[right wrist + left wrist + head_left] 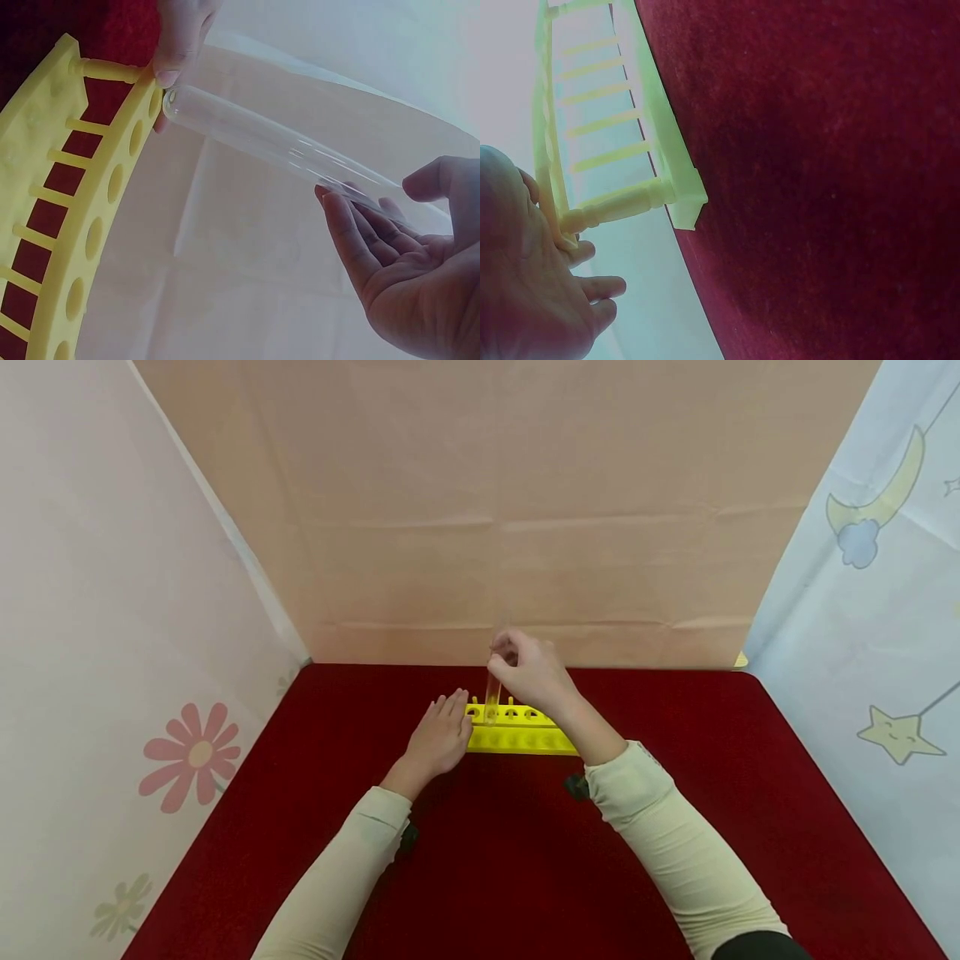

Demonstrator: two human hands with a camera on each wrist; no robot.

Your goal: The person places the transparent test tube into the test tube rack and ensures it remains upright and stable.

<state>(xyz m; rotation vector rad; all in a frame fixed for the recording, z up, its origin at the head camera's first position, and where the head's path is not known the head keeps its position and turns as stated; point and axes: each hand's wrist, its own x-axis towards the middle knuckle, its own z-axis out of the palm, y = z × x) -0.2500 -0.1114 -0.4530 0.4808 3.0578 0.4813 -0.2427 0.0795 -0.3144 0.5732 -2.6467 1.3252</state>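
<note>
The left hand (442, 733) rests its straightened fingers against the left end of a yellow rack (521, 742) on red cloth (517, 852), while a clear test tube (247, 131), its rounded lower end seemingly just beside the leftmost holes, is pinched higher up by the right hand (536, 675).

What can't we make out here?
Head: right end of yellow rack, behind the right forearm.
Head: top of the test tube, too faint against the backdrop.
Left wrist: part of the left hand, past the left edge.
Right wrist: same rack end, cut by left and bottom edges.
</note>
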